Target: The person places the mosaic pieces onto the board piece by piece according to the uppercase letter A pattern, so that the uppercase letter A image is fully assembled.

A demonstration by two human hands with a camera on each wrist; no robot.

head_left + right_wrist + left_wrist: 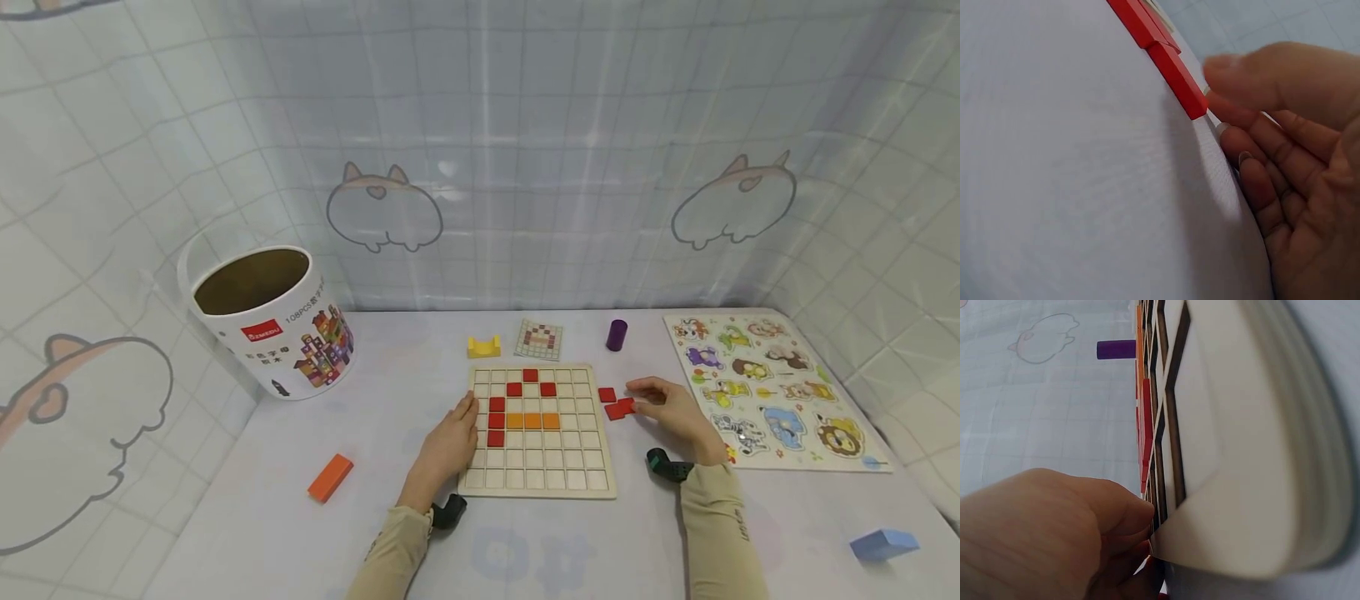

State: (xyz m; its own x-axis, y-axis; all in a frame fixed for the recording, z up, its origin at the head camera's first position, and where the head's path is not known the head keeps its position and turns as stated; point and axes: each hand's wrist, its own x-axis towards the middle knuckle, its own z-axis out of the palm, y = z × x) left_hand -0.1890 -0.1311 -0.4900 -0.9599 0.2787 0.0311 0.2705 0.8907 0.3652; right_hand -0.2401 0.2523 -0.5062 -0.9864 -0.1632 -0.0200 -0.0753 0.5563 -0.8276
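A wooden grid board (537, 482) lies flat with several red tiles (496, 421) and a row of orange tiles (532, 421) in its squares. My left hand (452, 442) rests along the board's left edge; in the left wrist view its fingertips (1138, 515) touch the rim. Just right of the board lie three loose red tiles (607, 394), two of them overlapping. Beside the nearest one (1179, 81) is my right hand (675, 410), thumb and fingers relaxed, its fingertips at the tile's edge. Contact there is hard to judge.
Behind the board are a pattern card (539, 340), a yellow arched block (483, 347) and a purple cylinder (617, 335). An animal puzzle (765, 392) lies right, a blue block (883, 545) nearer. To the left are an orange block (330, 478) and a white bucket (273, 333).
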